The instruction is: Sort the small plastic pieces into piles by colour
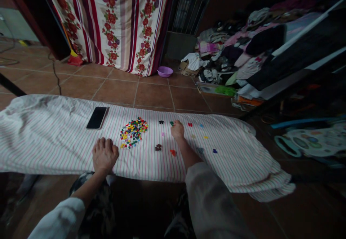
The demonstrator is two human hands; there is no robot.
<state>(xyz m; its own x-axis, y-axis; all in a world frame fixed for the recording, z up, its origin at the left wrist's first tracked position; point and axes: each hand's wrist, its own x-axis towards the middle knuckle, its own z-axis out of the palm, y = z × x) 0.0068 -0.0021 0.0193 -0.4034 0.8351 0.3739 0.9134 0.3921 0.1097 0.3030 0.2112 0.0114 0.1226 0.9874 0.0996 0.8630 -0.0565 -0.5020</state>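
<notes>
My left hand [105, 155] rests on the striped cloth, fingers forward and slightly bent, with nothing seen in it. Just beyond it lies a heap of small multicoloured pieces [133, 132], perhaps beads. My right hand [177, 129] is closed in a pinch over small green pieces [171, 123], its fingertips touching them; what is between the fingers is mostly hidden. Around it lie little single-colour groups: black pieces [161, 122], a pink one [162, 134], brown pieces [158, 147], orange pieces [173, 153], red pieces [190, 124], a light blue one [201, 125], yellow [205, 137] and dark blue [214, 151].
A phone [97, 118] lies on the striped cloth [54, 134] at left. Beyond the covered surface are a tiled floor, a purple basin [165, 71], a floral curtain [110, 22] and a red dustpan [75, 59]. Heaped clothes [235, 48] fill the back right.
</notes>
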